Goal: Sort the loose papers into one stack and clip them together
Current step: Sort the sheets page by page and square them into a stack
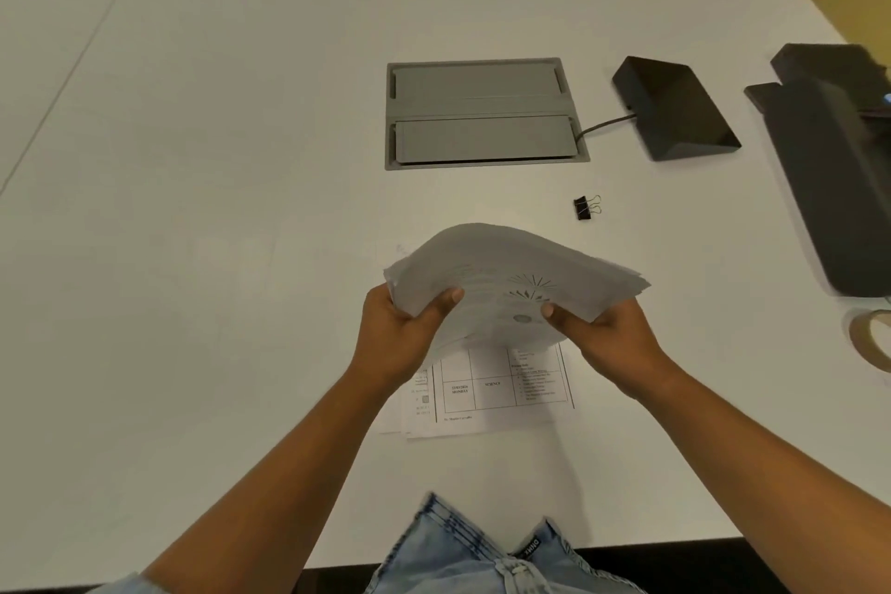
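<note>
A thick bundle of white papers (506, 275) is lifted above the table and bows upward in the middle. My left hand (405, 333) grips its left edge, thumb on top. My right hand (602, 333) grips its right edge the same way. Under the bundle a few printed sheets (492, 396) lie flat on the white table (217, 207), one showing a table with text. A small black binder clip (584, 207) lies on the table beyond the bundle, to the right, apart from both hands.
A grey cable hatch (482, 113) is set into the table behind the papers. A black wedge-shaped device (675, 109) with a cable sits to its right. A large dark object (834, 169) and a tape roll (872, 345) are at the right edge.
</note>
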Tool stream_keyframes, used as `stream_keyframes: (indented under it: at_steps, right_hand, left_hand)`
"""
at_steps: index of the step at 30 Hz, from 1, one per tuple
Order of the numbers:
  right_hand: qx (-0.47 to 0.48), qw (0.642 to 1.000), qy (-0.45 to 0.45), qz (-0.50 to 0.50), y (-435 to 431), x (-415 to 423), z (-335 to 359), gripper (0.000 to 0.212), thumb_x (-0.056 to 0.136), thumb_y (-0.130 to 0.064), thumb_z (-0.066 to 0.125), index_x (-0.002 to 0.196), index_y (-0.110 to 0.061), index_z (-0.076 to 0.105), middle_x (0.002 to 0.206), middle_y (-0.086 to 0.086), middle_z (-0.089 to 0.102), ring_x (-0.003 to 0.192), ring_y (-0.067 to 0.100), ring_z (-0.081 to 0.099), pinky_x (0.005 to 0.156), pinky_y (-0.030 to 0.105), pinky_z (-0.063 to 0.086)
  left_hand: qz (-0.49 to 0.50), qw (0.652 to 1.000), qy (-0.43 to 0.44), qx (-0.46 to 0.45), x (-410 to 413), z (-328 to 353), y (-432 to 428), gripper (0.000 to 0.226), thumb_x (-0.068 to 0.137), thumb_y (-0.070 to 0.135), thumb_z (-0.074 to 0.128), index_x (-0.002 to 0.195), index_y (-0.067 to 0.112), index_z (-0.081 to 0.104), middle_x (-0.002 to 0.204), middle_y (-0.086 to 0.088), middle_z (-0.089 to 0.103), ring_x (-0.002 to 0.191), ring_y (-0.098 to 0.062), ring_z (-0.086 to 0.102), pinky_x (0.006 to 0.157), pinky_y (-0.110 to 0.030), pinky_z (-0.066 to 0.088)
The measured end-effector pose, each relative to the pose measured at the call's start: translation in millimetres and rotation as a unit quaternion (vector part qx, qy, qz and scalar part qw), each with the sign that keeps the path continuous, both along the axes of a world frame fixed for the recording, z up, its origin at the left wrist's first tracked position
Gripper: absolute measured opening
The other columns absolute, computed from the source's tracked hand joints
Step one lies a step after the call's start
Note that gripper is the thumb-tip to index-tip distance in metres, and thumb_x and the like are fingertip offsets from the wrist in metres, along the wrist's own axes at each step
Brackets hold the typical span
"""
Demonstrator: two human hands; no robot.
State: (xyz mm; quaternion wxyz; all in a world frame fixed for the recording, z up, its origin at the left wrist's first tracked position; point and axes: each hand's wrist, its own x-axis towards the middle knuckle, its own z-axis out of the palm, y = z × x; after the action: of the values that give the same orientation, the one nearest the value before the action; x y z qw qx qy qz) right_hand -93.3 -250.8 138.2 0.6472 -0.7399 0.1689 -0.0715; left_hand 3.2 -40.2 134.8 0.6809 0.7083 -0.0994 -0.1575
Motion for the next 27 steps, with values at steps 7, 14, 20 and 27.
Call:
stream_keyframes:
  at_steps: [7,14,20,27]
  right_hand:
    - [-0.025,0.996,0.087,0.015,3.8,-13.4,-36.2,0.032,0.092,-0.013,0.064,0.113,-0.035,0.055,0.108,-0.015,0.064,0.1,0.0,0.06,0.07,0.008,0.051]
    - [-0.068,0.995,0.07,0.002,6.0,-21.4,-42.5,0.03,0.095,-0.015,0.059,0.11,-0.04,0.053,0.108,-0.016,0.063,0.095,-0.014,0.059,0.074,0.004,0.048]
    - [-0.142,0.971,0.147,0.122,-4.2,-21.0,-65.5,0.035,0.093,-0.026,0.062,0.128,-0.028,0.059,0.122,-0.006,0.066,0.111,0.01,0.063,0.084,0.015,0.051]
    - [-0.082,0.982,0.148,0.081,-10.3,-10.1,-51.7,0.038,0.097,-0.031,0.054,0.131,-0.016,0.06,0.122,-0.003,0.068,0.112,0.012,0.064,0.08,0.011,0.051]
  left_hand:
    - [-0.036,0.996,0.057,0.059,-7.9,-40.1,6.0,0.03,0.088,0.022,0.073,0.111,0.036,0.061,0.109,0.001,0.071,0.105,-0.018,0.067,0.083,-0.03,0.06]
    - [-0.037,0.995,0.022,0.09,-13.0,-47.5,12.1,0.033,0.088,0.024,0.073,0.109,0.042,0.056,0.097,0.003,0.07,0.092,-0.015,0.069,0.076,-0.032,0.061]
    - [-0.06,0.991,0.083,0.088,-15.7,-53.7,5.1,0.03,0.086,0.028,0.074,0.114,0.031,0.062,0.105,0.006,0.07,0.098,-0.012,0.067,0.072,-0.02,0.059]
    - [-0.081,0.986,0.11,0.092,-5.1,-45.0,9.5,0.023,0.095,0.025,0.062,0.118,0.025,0.064,0.111,0.007,0.071,0.103,-0.014,0.069,0.08,-0.026,0.06]
